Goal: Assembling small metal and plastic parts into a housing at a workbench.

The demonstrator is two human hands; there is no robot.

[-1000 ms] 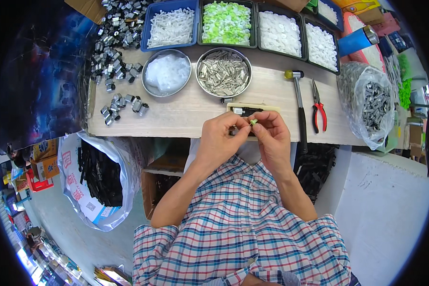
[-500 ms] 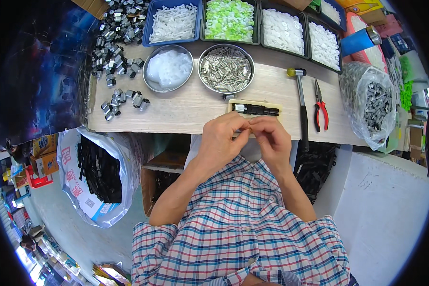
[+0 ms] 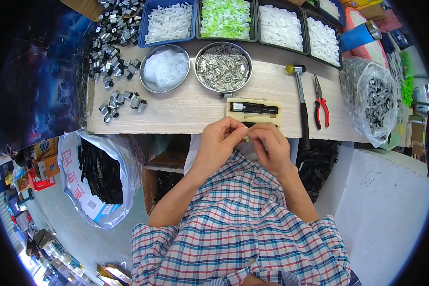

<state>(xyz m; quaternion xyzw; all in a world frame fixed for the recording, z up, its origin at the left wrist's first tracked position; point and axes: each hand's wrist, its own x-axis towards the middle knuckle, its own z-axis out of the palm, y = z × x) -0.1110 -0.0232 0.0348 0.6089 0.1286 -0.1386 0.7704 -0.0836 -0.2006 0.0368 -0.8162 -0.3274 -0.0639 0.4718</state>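
Bench: a wooden worktop [image 3: 186,112] was spread across the far side.
Trays: blue bins [image 3: 169,21] of white and green parts were ranged beyond two steel bowls [image 3: 223,66].
Tools: a hammer [image 3: 301,102] and red pliers [image 3: 321,102] were laid to the right.
Jig: a small block [image 3: 252,110] was set just beyond the hands.
Hands: the left hand [image 3: 219,143] and right hand [image 3: 269,145] were pressed together, fingertips pinched on a small green piece [image 3: 246,138].
Advice: the piece is best kept square between the fingertips.

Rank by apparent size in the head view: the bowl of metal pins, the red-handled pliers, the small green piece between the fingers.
1. bowl of metal pins
2. red-handled pliers
3. small green piece, pinched by both hands
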